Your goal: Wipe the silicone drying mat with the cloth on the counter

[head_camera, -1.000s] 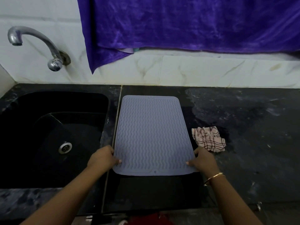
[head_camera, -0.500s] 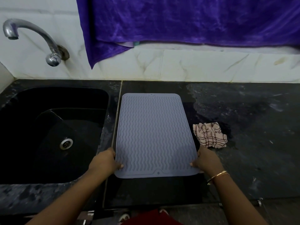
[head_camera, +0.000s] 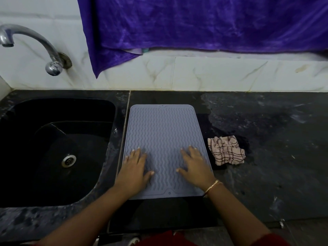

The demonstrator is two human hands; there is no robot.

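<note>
One curved chrome tap (head_camera: 35, 41) juts from the white marbled wall tiles (head_camera: 213, 75) at the far left, above a deep black sink (head_camera: 79, 110) with a round steel drain (head_camera: 68, 161) in its floor. Just right of the sink, on the dark speckled stone counter (head_camera: 276, 166), lies the grey-blue rectangular silicone drying mat (head_camera: 165, 128), flat and ridged side up. Its long axis runs straight away from the person, from the counter's front toward the wall. One short edge faces the person, the other points at the tiles, and the wavy ridges follow that same length. Its left long edge sits close beside the seam next to the sink. The person's left hand (head_camera: 134, 168) rests palm down on the mat's near-left part, fingers straight and slightly spread, gripping nothing. The right hand (head_camera: 195, 167) lies the same way on the near-right part, flat and splayed, holding nothing, with a thin gold bangle (head_camera: 213, 186) at the wrist. Both sets of fingers point toward the wall. Just beside the mat's right long edge is the crumpled pale cloth with dark checked lines (head_camera: 226, 150), lying on the counter, touched by neither hand; whether it meets the mat's edge I cannot tell. Above all this a big purple velvety fabric (head_camera: 195, 23) hangs down the wall.
</note>
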